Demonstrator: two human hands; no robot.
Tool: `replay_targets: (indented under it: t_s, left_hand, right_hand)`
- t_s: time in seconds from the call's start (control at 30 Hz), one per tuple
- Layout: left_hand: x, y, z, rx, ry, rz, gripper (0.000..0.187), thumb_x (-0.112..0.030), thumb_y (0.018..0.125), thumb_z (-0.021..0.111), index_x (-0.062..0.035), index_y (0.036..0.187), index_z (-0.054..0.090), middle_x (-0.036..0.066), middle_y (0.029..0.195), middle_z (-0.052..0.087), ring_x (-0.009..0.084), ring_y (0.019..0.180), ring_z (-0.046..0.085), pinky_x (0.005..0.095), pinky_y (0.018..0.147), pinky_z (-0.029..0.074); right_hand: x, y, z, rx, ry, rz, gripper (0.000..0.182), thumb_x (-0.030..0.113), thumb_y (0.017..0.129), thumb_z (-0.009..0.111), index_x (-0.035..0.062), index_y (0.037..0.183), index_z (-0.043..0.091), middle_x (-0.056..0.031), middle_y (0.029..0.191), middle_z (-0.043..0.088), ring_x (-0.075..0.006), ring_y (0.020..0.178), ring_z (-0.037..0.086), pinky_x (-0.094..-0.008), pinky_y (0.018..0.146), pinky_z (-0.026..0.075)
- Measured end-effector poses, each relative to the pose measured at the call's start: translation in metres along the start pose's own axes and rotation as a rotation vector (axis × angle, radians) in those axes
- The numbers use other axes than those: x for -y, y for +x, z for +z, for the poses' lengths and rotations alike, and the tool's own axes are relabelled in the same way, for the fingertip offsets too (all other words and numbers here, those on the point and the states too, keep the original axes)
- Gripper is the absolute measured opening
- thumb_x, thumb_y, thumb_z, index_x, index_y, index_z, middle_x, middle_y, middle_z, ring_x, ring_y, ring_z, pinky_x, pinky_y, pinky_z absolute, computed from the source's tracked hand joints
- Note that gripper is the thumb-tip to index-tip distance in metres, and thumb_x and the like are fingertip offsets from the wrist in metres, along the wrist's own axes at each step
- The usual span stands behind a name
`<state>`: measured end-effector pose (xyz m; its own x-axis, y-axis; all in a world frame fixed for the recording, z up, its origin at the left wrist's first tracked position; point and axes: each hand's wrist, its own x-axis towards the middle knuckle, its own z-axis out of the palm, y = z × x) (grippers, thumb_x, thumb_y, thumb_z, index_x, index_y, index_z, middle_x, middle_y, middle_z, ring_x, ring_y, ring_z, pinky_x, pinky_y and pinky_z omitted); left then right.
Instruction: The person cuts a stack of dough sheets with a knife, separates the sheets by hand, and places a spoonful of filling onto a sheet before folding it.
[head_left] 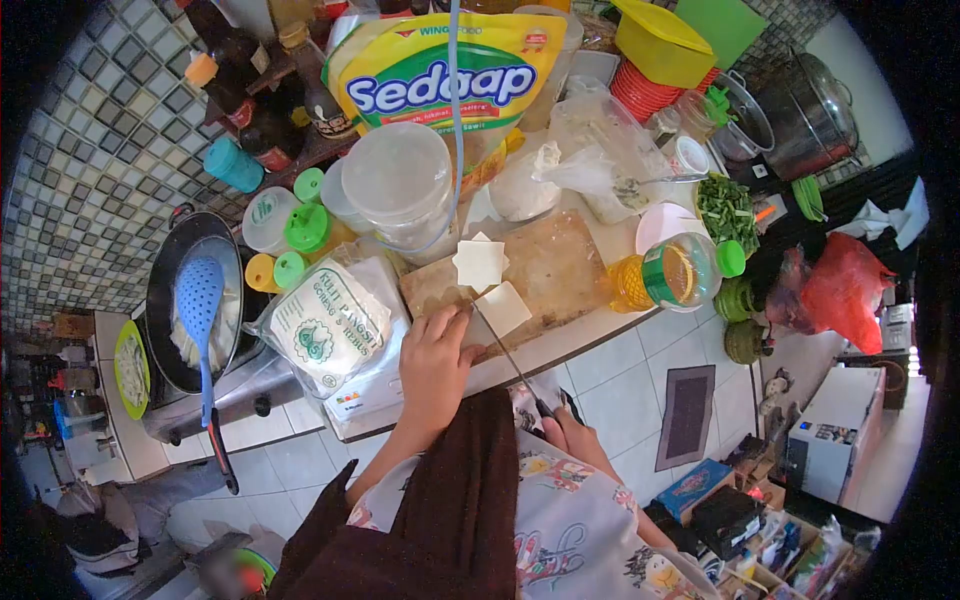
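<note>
My right hand (572, 440) is closed around the dark handle of a knife (520, 372), whose blade slants up and left over the cutting board (565, 255). My left hand (436, 358) rests at the board's near left edge, close beside the blade. Its fingers are bent down and pressed together, hiding whatever lies under them. Just past the blade lies a pale square wonton wrapper (504, 309). Farther back sits a small stack of wrappers (480, 263), its corners turned different ways. An opened pack of wonton wrappers (330, 325) stands left of my left hand.
At left, a wok (160, 300) sits on the stove with a blue slotted spatula (198, 300) across it. An oil bottle (680, 272) stands right of the board. Behind are a clear tub (400, 185), a Sedaap pouch (450, 80) and chopped greens (728, 212).
</note>
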<state>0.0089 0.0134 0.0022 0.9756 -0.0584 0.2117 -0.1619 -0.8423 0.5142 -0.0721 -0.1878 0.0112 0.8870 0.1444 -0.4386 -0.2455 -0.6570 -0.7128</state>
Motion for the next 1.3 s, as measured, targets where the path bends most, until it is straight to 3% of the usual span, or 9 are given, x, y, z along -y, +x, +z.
replay_targets:
  t_s: [0.17,0.87,1.07,1.3]
  left_hand:
    - [-0.004,0.003,-0.003,-0.003,-0.046,-0.009,0.048,-0.011,0.059,0.070,-0.0052,0.105,0.056,0.005,0.103,0.052,0.0250,0.092,0.049,0.0360,0.077,0.040]
    - [-0.005,0.007,-0.005,0.070,-0.037,-0.073,0.050,-0.006,0.059,0.070,-0.0001,0.106,0.054,0.011,0.108,0.052,0.0298,0.099,0.047,0.0351,0.086,0.039]
    - [-0.004,0.006,-0.004,0.036,-0.061,-0.060,0.044,-0.006,0.060,0.069,0.0003,0.101,0.054,0.010,0.107,0.052,0.0302,0.096,0.047,0.0377,0.081,0.039]
    - [-0.006,0.007,-0.006,0.058,-0.059,-0.071,0.048,-0.005,0.059,0.068,-0.0002,0.104,0.054,0.009,0.105,0.052,0.0295,0.096,0.047,0.0379,0.081,0.040]
  right_hand:
    - [-0.006,-0.020,-0.013,0.106,-0.054,0.143,0.034,0.037,0.087,0.042,0.0034,0.090,0.045,-0.0282,0.069,0.055,-0.0461,0.067,0.055,-0.0513,0.054,0.043]
    - [0.022,0.000,-0.013,0.060,-0.027,0.061,0.033,0.036,0.088,0.042,0.0036,0.084,0.045,-0.0259,0.060,0.054,-0.0437,0.061,0.055,-0.0484,0.050,0.043]
    - [0.021,0.011,-0.002,-0.009,-0.067,0.011,0.033,0.036,0.087,0.043,0.0031,0.083,0.046,-0.0263,0.061,0.054,-0.0449,0.063,0.054,-0.0491,0.053,0.043]
    - [0.008,-0.014,-0.016,0.067,-0.033,0.091,0.033,0.036,0.087,0.042,0.0033,0.086,0.046,-0.0274,0.063,0.054,-0.0454,0.065,0.054,-0.0500,0.055,0.043]
